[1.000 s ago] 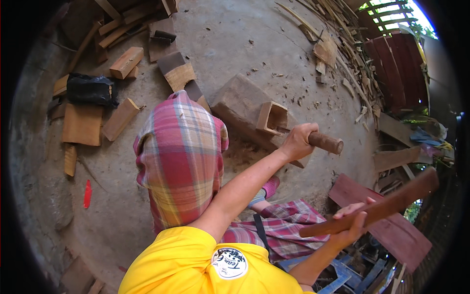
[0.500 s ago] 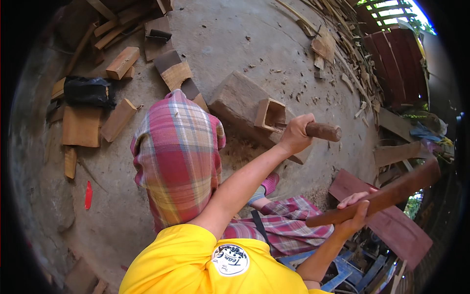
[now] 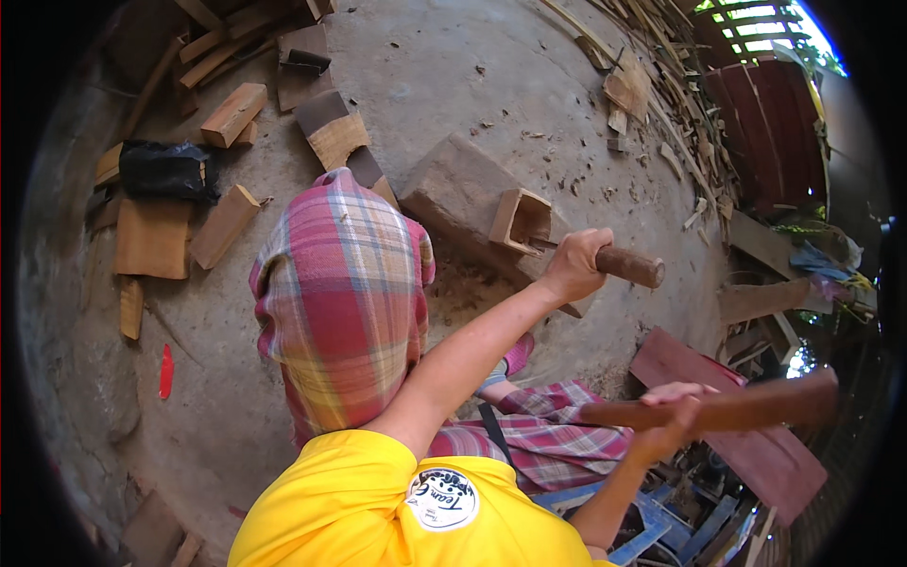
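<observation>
My left hand is closed round the wooden handle of a chisel. The chisel's metal blade reaches into a hollowed wooden box, which lies on its side with its opening toward my hand. Under the box is a thick wooden block on the floor. Over to the right, my right hand grips a long, dark wooden mallet, club-like and blurred by motion. The mallet is apart from the chisel handle. My fingers hide part of the chisel.
Cut wood pieces and a black-wrapped bundle lie on the concrete floor at left. A reddish board leans beside my right hand. Scrap strips are heaped at far right. Plaid cloth covers my raised knee.
The mallet's wide end has swung down and nearer, so it now lies almost level across the picture. The chisel stays in the box, its handle tilted slightly lower.
</observation>
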The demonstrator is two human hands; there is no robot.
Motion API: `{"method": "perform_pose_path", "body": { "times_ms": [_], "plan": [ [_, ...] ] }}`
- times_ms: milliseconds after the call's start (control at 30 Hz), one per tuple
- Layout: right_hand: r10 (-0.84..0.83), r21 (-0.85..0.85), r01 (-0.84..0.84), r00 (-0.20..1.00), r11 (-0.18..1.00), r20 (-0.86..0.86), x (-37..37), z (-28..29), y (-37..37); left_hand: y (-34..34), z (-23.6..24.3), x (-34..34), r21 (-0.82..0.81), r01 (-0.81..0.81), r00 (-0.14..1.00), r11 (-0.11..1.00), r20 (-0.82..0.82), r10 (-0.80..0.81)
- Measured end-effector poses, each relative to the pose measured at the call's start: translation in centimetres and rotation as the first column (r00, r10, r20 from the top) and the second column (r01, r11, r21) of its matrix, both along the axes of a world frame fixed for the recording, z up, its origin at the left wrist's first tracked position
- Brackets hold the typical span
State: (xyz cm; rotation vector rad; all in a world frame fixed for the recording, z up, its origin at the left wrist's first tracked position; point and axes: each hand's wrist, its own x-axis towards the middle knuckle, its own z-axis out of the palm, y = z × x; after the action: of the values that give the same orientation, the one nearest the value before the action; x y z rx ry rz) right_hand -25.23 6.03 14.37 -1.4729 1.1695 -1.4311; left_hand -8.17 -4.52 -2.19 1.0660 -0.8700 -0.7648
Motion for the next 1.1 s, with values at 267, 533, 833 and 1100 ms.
{"method": "perform_pose_path", "body": {
  "times_ms": [267, 533, 833, 1100],
  "plan": [
    [0.013, 0.178, 0.033, 0.968, 0.983, -0.252, 0.1, 2.0, 0.0, 0.1, -0.3, 0.1, -0.028, -0.017, 1.0, 0.999, 0.015, 0.017],
    [0.135, 0.537, 0.132, 0.893, 0.833, -0.429, 2.2, -2.6, 1.0, -0.1, -0.5, 0.3, -0.009, 0.016, 1.0, 1.0, 0.017, -0.015],
    [0.104, -0.11, -0.152, 0.928, 0.982, -0.358, 0.4, -1.2, -0.3, -0.2, -0.7, -0.3, -0.028, 0.007, 0.998, 1.0, 0.064, -0.005],
    [0.0, 0.204, 0.017, 0.997, 0.979, -0.082, 0.8, 0.9, 0.7, -0.1, -0.9, -0.1, -0.018, -0.008, 1.0, 1.0, 0.024, 0.009]
  ]
}}
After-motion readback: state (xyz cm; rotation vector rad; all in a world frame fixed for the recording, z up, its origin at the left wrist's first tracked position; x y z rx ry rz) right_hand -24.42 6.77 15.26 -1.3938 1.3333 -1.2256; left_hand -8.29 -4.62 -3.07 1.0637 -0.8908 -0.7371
